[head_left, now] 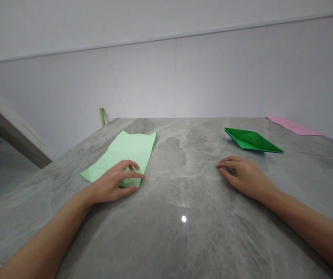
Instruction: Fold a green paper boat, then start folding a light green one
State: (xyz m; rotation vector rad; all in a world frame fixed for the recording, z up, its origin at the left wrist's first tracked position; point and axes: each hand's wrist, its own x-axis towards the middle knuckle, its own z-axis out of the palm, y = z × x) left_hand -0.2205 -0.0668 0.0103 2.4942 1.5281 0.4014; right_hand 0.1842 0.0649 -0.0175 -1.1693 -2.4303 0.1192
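My left hand [117,183] rests on the near corner of a light green paper sheet [122,153] lying on the grey marble table [184,186]; its fingers are stretched out and slightly curled, touching the paper without gripping it. My right hand [243,175] lies palm down on the bare table, fingers loosely apart, holding nothing. A folded dark green paper shape [252,140] sits on the table just beyond my right hand, not touched.
A pink paper sheet [292,126] lies at the far right edge of the table near the white wall. A small green object [102,116] stands against the wall at the table's far left corner. The table's left edge drops to the floor.
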